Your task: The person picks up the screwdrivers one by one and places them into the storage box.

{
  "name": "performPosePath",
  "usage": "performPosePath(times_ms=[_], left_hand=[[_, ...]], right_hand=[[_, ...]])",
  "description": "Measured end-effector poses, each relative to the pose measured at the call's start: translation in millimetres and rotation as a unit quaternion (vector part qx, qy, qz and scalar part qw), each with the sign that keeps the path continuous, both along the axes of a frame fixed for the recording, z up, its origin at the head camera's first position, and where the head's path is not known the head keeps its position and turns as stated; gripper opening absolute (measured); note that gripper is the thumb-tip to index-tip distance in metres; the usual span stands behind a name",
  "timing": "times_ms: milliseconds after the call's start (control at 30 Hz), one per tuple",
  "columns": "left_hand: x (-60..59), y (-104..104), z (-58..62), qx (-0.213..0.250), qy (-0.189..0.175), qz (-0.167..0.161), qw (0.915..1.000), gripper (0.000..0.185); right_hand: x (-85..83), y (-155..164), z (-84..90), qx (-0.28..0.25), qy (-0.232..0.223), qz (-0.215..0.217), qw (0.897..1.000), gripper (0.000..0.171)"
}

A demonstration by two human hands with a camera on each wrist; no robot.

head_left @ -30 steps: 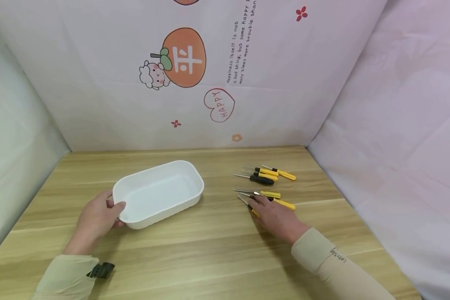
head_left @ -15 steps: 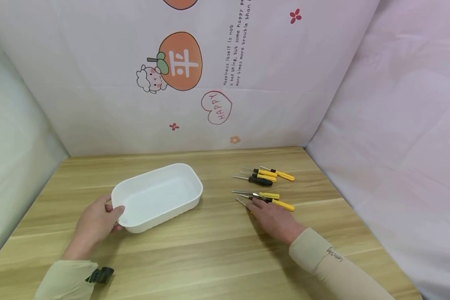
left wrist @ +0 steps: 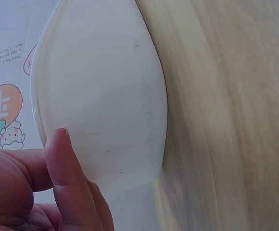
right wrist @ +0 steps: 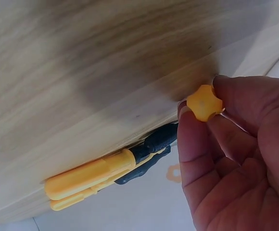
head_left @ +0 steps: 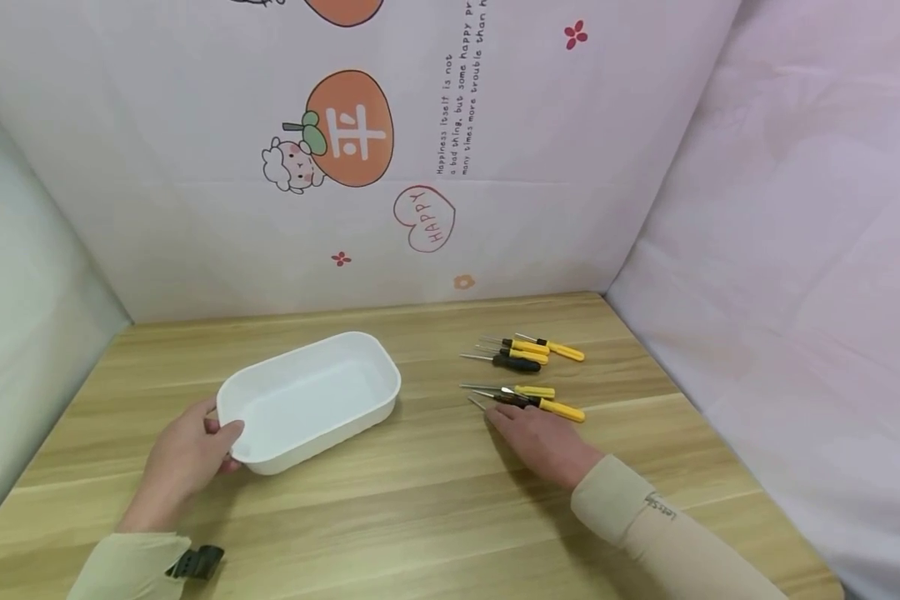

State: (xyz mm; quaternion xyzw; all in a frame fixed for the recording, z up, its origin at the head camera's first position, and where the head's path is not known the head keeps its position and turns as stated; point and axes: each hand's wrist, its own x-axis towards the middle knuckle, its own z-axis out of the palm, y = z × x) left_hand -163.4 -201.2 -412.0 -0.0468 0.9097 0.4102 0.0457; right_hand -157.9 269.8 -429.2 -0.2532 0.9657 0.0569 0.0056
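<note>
The white box (head_left: 311,408) is gripped by the left hand (head_left: 183,454), fingers bent; a yellow screwdriver (right wrist: 204,102) is pinched by the right hand (head_left: 542,442), fingers curled.

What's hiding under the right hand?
The right hand pinches a screwdriver. Its yellow handle's end shows in the right wrist view; a metal shaft pokes out in the head view. The hand covers the middle.

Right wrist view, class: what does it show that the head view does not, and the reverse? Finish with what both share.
Only the right wrist view: the butt end of a yellow handle, pinched by the right hand.
Only the head view: the left hand and the HAPPY heart.
Both: the right hand, other tools with yellow handles, the wooden tabletop and the small orange flower.
</note>
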Motion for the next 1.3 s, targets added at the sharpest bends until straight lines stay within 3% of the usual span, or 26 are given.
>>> performPosePath(times_ms=[367,567,767,1100,1300], left_hand=[[1.3,-2,-5.6,0.012,0.004,0.000,0.9999,0.066],[1.4,-4,-4.5,0.018,0.006,0.004,0.9998,0.064],[4.5,-6,-6.2,0.020,-0.002,0.006,0.9998,0.064],[3.2,-4,-2.0,0.015,-0.002,-0.002,0.9999,0.065],[-1.3,0,1.3,0.014,-0.001,-0.007,0.9999,0.063]], right_hand=[[-2.2,-3,-1.2,0.003,0.027,0.021,0.999,0.047],[-4.9,-7,2.3,0.004,0.017,0.025,1.000,0.047],[-8.5,-12,8.1,-0.035,0.036,0.050,0.997,0.046],[-17.6,-15,21.4,-0.047,0.016,0.014,0.999,0.050],[-23.2,-12,28.8,-0.064,0.043,0.015,0.997,0.044]])
